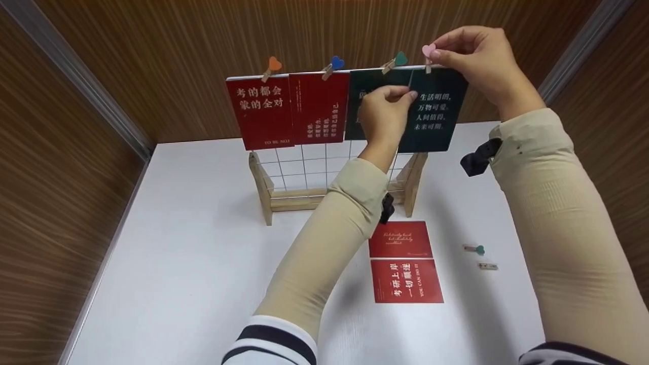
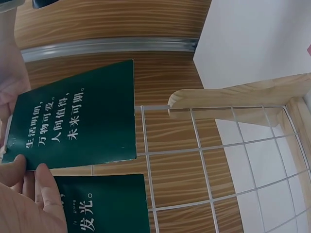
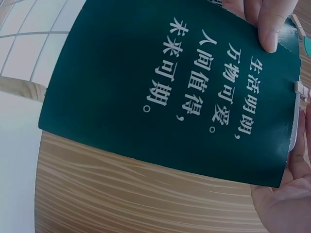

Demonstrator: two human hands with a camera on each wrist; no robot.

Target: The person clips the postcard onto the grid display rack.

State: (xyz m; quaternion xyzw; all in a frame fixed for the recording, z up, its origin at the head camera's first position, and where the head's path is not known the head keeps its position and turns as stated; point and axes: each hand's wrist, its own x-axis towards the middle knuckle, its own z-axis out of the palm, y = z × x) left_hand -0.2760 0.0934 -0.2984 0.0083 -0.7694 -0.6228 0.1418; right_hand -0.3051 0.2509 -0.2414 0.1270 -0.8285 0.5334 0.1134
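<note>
My right hand (image 1: 489, 61) pinches a small wooden clothespin with a pink heart (image 1: 429, 49) at the top edge of a dark green card (image 1: 428, 139) with white writing. The clothespin's tip sits over that edge, at the right end of a wire-grid rack (image 1: 296, 202) with a wooden stand. With thumb and fingers, my left hand (image 1: 386, 114) pinches the same card by its left edge. Another green card (image 2: 104, 208) hangs just beside it, partly hidden behind my left hand in the head view.
Two red cards (image 1: 319, 114) hang at the rack's left. Clothespins with orange (image 1: 274, 64), blue (image 1: 337, 63) and green (image 1: 401, 59) hearts sit on the top edge. Two more red cards (image 1: 405, 281) and two clothespins (image 1: 474, 249) lie on the white table (image 1: 203, 284). Wood-grain panels surround it.
</note>
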